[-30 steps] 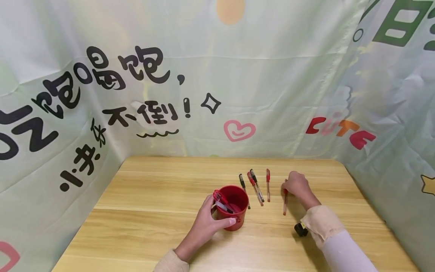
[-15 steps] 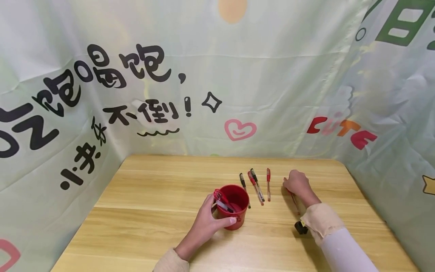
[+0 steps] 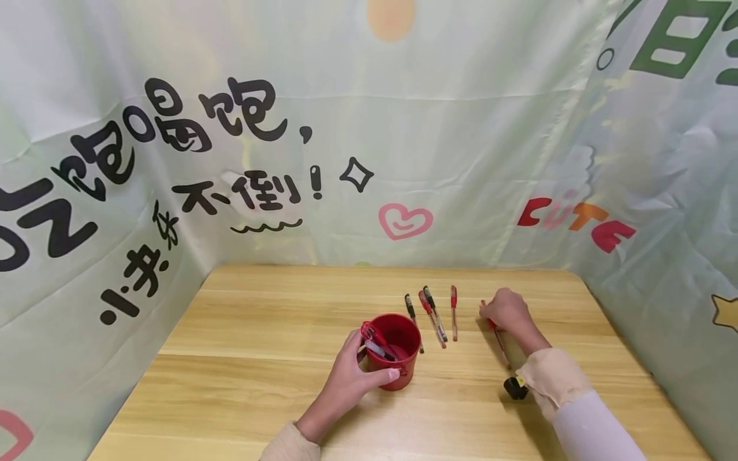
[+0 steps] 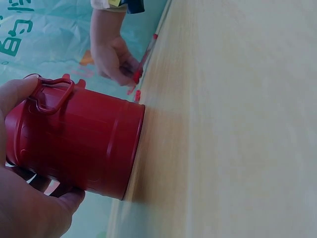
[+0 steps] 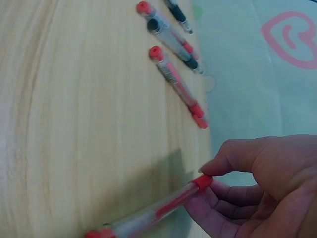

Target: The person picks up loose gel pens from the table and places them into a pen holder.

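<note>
My left hand [image 3: 346, 383] grips a red bucket [image 3: 412, 358] around its side, thumb near the front. The bucket stands upright on the wooden table [image 3: 259, 358]; a wire-like red handle [image 4: 55, 96] shows on its wall in the left wrist view. Inside it lean a red pen and a clear-barrelled pen [image 3: 378, 349]. To the right, my right hand [image 3: 508, 314] pinches a red gel pen [image 5: 166, 208] at its capped end between thumb and fingers. That pen slants over the table, its other end pointing back toward the wrist.
Between bucket and right hand lie several loose pens: a red one [image 3: 453, 314], a crossed red and black pair [image 3: 434, 314], and a black one [image 3: 410, 306] partly behind the bucket. A printed cloth [image 3: 323, 243] hangs behind the table's far edge. A small black device [image 3: 515, 388] sits at my right cuff.
The red pen in my right hand has swung from pointing nearly straight toward me to slanting right. My left hand and the bucket have stayed in place.
</note>
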Demonstrator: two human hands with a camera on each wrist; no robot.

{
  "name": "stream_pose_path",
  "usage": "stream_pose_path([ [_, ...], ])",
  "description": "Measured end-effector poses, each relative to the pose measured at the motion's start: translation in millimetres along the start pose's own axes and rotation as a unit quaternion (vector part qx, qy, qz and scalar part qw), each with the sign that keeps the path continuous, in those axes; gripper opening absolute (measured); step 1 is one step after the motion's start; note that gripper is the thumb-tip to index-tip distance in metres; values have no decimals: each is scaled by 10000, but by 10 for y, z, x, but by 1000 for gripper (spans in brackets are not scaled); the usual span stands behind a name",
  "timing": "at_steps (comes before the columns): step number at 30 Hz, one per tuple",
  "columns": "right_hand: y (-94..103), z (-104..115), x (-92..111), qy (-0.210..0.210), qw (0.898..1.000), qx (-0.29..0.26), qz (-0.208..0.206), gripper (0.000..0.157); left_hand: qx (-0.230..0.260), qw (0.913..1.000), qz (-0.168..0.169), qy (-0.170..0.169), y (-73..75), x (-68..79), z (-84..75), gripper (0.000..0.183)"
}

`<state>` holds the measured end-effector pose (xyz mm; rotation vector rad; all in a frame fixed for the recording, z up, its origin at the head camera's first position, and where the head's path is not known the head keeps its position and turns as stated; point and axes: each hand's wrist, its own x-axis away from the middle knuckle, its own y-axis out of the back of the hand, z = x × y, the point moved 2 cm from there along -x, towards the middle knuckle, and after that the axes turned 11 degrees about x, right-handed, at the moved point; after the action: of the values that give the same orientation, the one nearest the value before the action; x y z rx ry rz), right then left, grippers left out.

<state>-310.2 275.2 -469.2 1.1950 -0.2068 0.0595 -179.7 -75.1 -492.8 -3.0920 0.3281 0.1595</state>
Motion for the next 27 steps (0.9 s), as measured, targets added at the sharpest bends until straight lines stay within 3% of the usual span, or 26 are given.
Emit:
stream_pose_path([
  [5, 113, 88, 68, 305, 9992, -29, -266, 43, -35, 10000, -17, 10, 8, -1, -13, 80],
  [12, 312, 398, 241, 893, 9923, 11, -862, 22, -66, 10000, -29, 29, 6, 8, -12, 80],
  [21, 566, 830, 573, 1421, 9757, -271, -1644, 27, -70, 10000, -2, 8, 1, 0, -6, 80],
  [27, 681, 1071, 788, 1621, 9706, -375, -1738, 32, -22, 10000, -7, 34, 0, 1, 2, 80],
])
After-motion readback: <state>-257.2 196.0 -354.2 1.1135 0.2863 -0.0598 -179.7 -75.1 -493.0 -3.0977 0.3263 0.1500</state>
